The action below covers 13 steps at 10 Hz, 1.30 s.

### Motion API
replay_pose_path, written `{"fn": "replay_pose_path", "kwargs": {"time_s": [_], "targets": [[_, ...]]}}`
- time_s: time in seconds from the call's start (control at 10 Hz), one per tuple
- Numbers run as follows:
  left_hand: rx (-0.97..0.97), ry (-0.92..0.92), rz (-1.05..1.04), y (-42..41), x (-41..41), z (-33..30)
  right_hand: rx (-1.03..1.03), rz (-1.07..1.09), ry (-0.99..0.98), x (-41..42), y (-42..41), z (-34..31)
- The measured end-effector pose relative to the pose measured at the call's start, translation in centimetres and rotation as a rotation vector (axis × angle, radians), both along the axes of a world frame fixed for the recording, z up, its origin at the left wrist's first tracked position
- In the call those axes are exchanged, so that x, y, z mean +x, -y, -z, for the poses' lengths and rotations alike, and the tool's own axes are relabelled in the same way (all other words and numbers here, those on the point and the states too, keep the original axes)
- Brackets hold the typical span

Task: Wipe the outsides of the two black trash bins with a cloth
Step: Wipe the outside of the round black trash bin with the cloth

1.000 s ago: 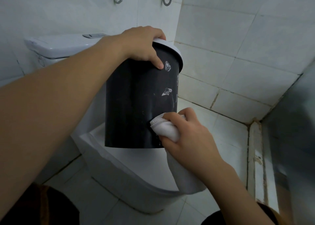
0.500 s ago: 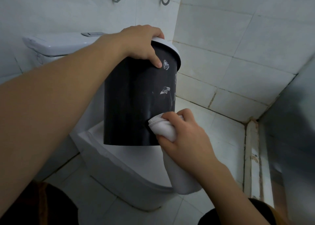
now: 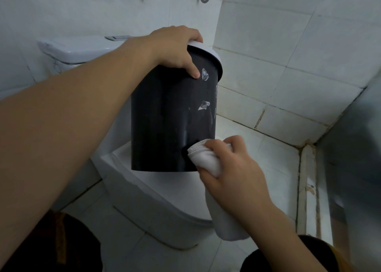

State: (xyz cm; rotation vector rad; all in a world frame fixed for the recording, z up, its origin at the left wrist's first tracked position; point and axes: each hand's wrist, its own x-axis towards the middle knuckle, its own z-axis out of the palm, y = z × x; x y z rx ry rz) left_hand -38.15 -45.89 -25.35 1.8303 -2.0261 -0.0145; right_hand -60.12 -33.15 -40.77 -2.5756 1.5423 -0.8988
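One black trash bin (image 3: 169, 123) is in view, though the task names two; the second does not show here. It is held up in the air above the closed lid of a white toilet (image 3: 160, 199), its long axis near upright and leaning a little, with the white-rimmed top tipped away and to the right. The left hand (image 3: 175, 49) grips that top rim, fingers curled over the edge and the thumb pressed on the black wall just below. The right hand (image 3: 233, 170) is clamped on one white cloth (image 3: 204, 158), bunched into a pad whose loose tail hangs down under the wrist. The pad touches the bin's lower right wall, just above the bottom edge, so the bin lies up and to the left of the right hand, and this hand is the nearer one to the unwiped area. Three or so pale smears (image 3: 204, 105) sit higher on the same side, between the cloth and the left thumb. Wiping seems under way on the lower wall; the next stroke probably has to travel up along the bin's long axis to reach those marks, with the left hand steadying or turning it.
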Motion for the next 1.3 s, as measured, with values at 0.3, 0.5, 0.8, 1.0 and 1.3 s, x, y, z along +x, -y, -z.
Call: {"fn": "replay_pose_path", "kwargs": {"time_s": [0.3,0.5,0.8,1.0,1.3], "targets": [[0.001,-0.009,-0.002,-0.2,0.0,0.0,0.042,0.123,-0.107,-1.3,1.3,0.8],[0.008,-0.010,0.002,-0.1,-0.1,-0.1,-0.035,0.040,-0.069,0.2,-0.3,0.7],[0.006,-0.015,0.002,-0.2,-0.2,-0.1,-0.044,0.167,-0.139,-0.5,0.3,0.9],[0.006,-0.003,0.004,-0.1,-0.2,0.0,-0.087,0.028,-0.159,1.3,-1.5,1.0],[0.002,-0.001,0.006,-0.1,-0.2,-0.1,-0.024,0.126,-0.144,0.0,0.2,0.8]]}}
